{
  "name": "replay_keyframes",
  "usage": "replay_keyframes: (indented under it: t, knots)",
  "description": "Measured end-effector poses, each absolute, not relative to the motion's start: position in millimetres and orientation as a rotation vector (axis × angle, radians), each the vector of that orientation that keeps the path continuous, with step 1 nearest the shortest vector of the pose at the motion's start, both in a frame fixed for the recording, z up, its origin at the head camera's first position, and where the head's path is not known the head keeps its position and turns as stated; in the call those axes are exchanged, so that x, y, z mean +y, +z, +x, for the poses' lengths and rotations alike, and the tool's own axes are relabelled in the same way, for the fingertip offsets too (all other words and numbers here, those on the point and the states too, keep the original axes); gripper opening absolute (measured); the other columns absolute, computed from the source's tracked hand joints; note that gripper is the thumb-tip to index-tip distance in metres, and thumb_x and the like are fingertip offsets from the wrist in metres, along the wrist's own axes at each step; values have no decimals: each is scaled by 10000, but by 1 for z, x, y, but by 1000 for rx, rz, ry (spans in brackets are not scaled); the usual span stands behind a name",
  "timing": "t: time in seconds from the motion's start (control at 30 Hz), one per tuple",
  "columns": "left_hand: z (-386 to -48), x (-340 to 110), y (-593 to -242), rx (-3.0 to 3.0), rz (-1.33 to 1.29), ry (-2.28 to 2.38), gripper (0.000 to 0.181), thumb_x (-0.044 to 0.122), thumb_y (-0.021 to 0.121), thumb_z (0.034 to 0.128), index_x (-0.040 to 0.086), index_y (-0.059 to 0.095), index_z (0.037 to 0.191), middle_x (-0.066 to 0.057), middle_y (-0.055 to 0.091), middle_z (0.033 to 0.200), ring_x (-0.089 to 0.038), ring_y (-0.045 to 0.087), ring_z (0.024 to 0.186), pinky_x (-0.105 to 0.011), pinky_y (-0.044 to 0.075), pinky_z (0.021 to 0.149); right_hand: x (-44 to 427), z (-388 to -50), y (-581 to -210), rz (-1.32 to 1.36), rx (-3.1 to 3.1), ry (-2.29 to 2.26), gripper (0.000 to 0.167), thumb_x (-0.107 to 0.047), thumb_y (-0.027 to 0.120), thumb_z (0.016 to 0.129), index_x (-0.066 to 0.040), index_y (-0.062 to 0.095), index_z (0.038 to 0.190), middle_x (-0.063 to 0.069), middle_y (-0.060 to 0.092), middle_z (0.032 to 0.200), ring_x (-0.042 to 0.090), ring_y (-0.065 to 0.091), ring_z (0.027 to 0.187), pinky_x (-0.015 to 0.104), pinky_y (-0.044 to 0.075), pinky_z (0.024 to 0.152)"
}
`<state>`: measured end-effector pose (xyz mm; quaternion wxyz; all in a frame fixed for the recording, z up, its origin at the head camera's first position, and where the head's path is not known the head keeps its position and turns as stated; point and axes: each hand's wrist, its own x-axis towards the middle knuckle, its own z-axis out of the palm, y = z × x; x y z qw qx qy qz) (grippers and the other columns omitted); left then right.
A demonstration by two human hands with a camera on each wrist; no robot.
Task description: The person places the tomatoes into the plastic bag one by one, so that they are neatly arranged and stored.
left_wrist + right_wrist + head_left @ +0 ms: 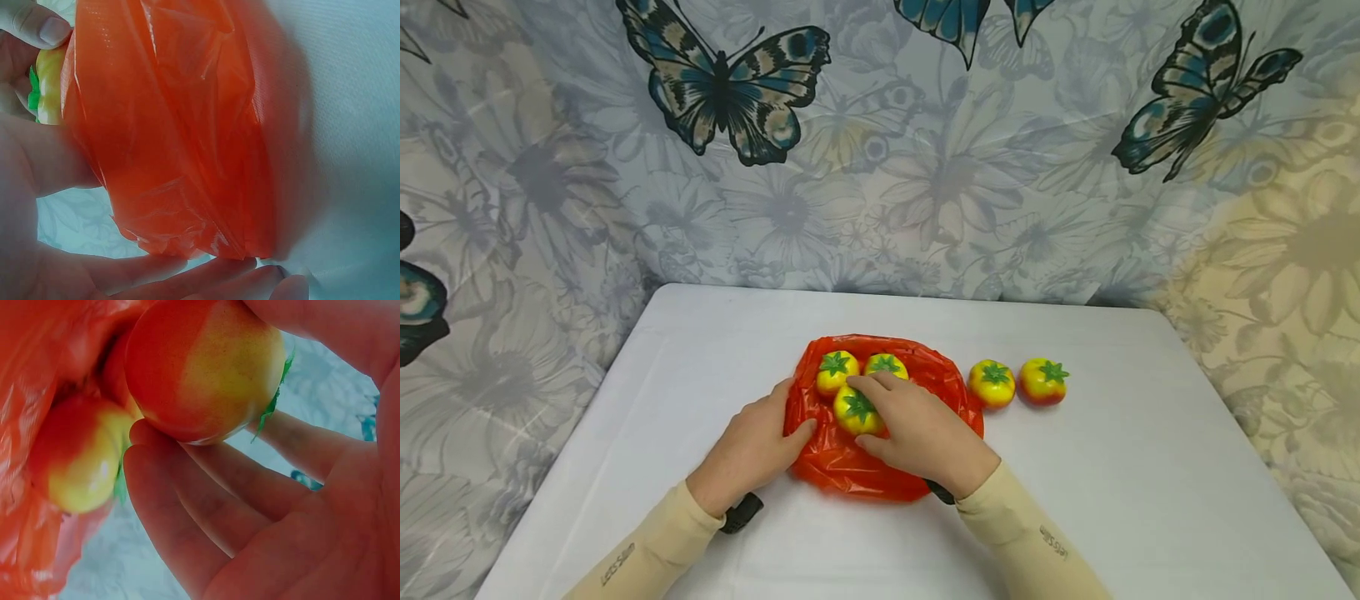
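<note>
A red plastic bag (857,475) lies on the white table, its mouth spread open upward. My left hand (752,446) holds the bag's left side, the thumb over the rim and the fingers along the outside in the left wrist view. Over the bag's mouth, my right hand (928,429) grips a yellow-and-red tomato (206,369) with a green leafy top, thumb on one side and fingers on the other. Two similar tomatoes, one at left (837,372) and one farther back (886,365), sit inside the bag.
Right of the bag, a tomato (992,384) stands close to its rim, with another tomato (1042,382) beside it. The white table (1150,467) extends to a patterned butterfly cloth (925,208) behind.
</note>
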<state>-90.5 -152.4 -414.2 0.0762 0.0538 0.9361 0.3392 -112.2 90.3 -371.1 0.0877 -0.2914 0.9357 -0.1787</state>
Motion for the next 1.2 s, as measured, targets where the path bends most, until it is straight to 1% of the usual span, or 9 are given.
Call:
replay_keyframes:
  t: [0.07,0.2,0.3,0.5,0.8,0.93,1.2]
  knots:
    - [-91,-152,-414,2804,164,1023,742,317,677,1044,15,375,1650,-172,710,1392,-192,700,947,-335,615,765,86,-112,-373,-870,2772,-523,702,-328,841,950,-171,550,1570,72,640,1492,280,678,1305,464,588,1085]
    - [-91,-152,-414,2787,155,1048,718,300,665,1054,15,375,1646,-161,719,1360,-171,678,872,-281,579,673,79,-111,-377,-882,2749,-513,687,-305,836,953,-181,555,1568,46,642,1490,229,667,1309,431,591,1084]
    - [-91,-151,-415,2779,154,1059,699,289,654,1060,19,378,1643,-149,726,1335,-159,660,835,-264,553,642,74,-110,-380,-893,2737,-507,680,-299,832,957,-181,556,1568,37,645,1488,211,661,1311,422,590,1086]
    - [-90,-151,-415,2797,184,1039,666,256,638,1066,8,387,1631,-145,734,1297,-158,646,818,-262,542,642,70,-109,-386,-908,2726,-476,703,-314,833,959,-186,539,1585,27,637,1504,206,641,1338,419,584,1096]
    - [-89,-152,-412,2829,221,1013,640,245,625,1069,5,404,1620,-134,733,1307,-165,651,851,-267,552,681,66,-110,-392,-942,2736,-437,709,-329,822,970,-171,526,1595,20,626,1519,192,628,1354,409,566,1123]
    - [-89,-151,-412,2828,222,1016,630,237,623,1067,8,410,1614,-130,736,1290,-162,647,839,-264,544,667,65,-110,-394,-957,2743,-420,704,-332,820,972,-161,530,1590,24,623,1518,191,627,1354,403,566,1122]
    - [-88,-151,-412,2820,205,1006,653,224,634,1063,-18,392,1619,-163,738,1262,-160,643,798,-258,539,631,63,-109,-397,-950,2726,-403,688,-333,825,968,-168,544,1575,18,629,1502,182,631,1344,403,580,1101]
